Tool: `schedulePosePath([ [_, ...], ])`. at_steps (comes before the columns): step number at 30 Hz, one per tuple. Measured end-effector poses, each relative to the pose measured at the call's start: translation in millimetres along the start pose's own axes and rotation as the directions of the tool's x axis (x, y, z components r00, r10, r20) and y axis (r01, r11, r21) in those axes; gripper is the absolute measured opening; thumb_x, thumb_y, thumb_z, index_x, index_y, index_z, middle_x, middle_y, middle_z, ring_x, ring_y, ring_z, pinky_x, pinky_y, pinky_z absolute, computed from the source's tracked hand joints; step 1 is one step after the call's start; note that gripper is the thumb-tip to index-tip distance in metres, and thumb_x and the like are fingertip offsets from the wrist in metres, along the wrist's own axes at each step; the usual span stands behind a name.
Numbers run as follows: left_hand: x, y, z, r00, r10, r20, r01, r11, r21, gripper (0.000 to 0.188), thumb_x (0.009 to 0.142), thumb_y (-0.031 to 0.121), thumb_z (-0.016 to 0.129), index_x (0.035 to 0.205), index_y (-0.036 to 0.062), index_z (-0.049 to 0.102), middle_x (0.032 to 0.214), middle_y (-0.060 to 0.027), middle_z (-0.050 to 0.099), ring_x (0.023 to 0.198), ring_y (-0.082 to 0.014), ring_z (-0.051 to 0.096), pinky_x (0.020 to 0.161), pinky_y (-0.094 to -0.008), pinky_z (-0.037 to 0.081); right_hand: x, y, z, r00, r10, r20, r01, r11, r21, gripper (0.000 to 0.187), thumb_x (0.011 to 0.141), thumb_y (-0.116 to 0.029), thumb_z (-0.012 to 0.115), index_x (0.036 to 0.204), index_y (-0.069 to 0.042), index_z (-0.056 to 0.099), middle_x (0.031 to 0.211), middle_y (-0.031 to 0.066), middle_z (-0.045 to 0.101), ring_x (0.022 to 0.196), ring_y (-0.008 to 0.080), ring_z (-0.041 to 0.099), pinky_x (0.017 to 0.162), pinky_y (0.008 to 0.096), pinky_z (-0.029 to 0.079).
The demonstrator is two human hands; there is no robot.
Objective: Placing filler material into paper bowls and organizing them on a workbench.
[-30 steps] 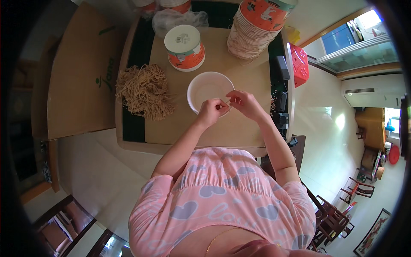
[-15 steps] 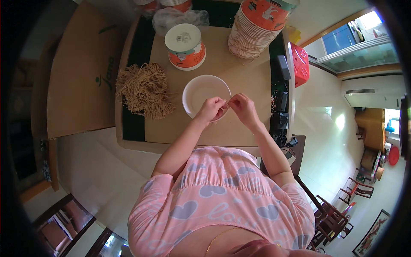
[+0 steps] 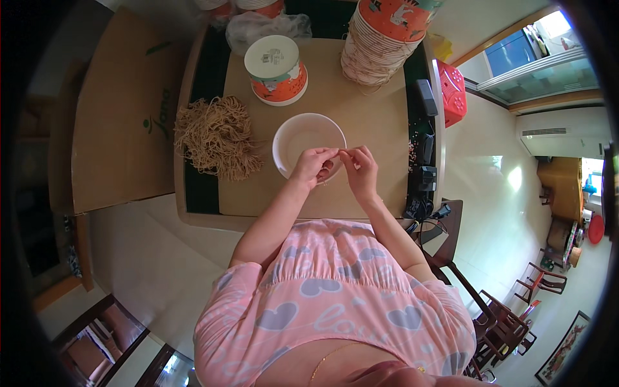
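Over the right rim of a white round paper tub (image 3: 296, 138), both of my hands meet fingertip to fingertip. The fingers of my left hand (image 3: 314, 165) are curled in a pinch above the tub. Just beyond its rim, my right hand (image 3: 360, 169) pinches too, thumb against forefinger. Whatever lies between the fingertips is too small to make out. Left of the tub lies a tangled heap of tan cord (image 3: 219, 138). Behind it, an orange and teal printed paper tub (image 3: 278, 80) stands upside down.
A tall stack of printed paper tubs (image 3: 380, 51) leans at the back right, with thin cords hanging about it. Clear plastic bags (image 3: 271, 31) lie at the back left. Black power adapters (image 3: 424, 151) line the right edge. A large cardboard box (image 3: 122, 116) stands left of the table.
My right hand has moved slightly left and its fingers now point more upward, with the fingertips closer to my left hand's. My left hand has barely shifted.
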State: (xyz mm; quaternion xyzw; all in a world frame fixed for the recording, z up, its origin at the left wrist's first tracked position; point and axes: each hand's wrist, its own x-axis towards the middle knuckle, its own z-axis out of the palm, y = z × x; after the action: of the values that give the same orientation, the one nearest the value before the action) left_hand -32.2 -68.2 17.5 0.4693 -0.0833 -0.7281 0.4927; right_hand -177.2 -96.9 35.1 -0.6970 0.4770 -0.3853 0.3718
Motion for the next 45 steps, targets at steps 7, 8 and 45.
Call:
schedulePosePath([
  [7, 1, -1, -12, 0.999, -0.046, -0.005, 0.046, 0.999, 0.024, 0.011, 0.088, 0.015, 0.063, 0.092, 0.0055, 0.067, 0.067, 0.0041, 0.053, 0.054, -0.0027, 0.045, 0.041, -0.0168, 0.027, -3, 5, -11, 0.974, 0.121, 0.192, -0.151, 0.976, 0.154, 0.017, 0.090, -0.011, 0.060, 0.103, -0.005, 0.069, 0.080, 0.0042, 0.054, 0.070, 0.0105, 0.050, 0.061, 0.0228, 0.041],
  [8, -1, 0, -12, 0.999, -0.038, 0.008, 0.037, 0.997, 0.060, 0.010, 0.088, 0.014, 0.063, 0.092, 0.0052, 0.067, 0.067, 0.0043, 0.053, 0.055, -0.0026, 0.046, 0.042, -0.0163, 0.028, 0, 6, -13, 0.967, 0.118, 0.225, -0.163, 0.967, 0.194, 0.017, 0.089, -0.010, 0.061, 0.103, -0.005, 0.070, 0.078, 0.0030, 0.051, 0.069, 0.0093, 0.048, 0.061, 0.0222, 0.040],
  [45, -21, 3, 6, 0.821, 0.570, 0.025, -0.407, 0.554, 0.726, 0.007, 0.081, 0.006, 0.066, 0.086, 0.0007, 0.066, 0.070, -0.0048, 0.066, 0.061, -0.0098, 0.060, 0.058, -0.0241, 0.048, 18, 0, -11, 0.955, 0.077, 0.288, -0.093, 0.995, 0.043, 0.012, 0.077, -0.005, 0.070, 0.085, -0.002, 0.062, 0.078, 0.0031, 0.056, 0.064, 0.0093, 0.050, 0.059, 0.0230, 0.043],
])
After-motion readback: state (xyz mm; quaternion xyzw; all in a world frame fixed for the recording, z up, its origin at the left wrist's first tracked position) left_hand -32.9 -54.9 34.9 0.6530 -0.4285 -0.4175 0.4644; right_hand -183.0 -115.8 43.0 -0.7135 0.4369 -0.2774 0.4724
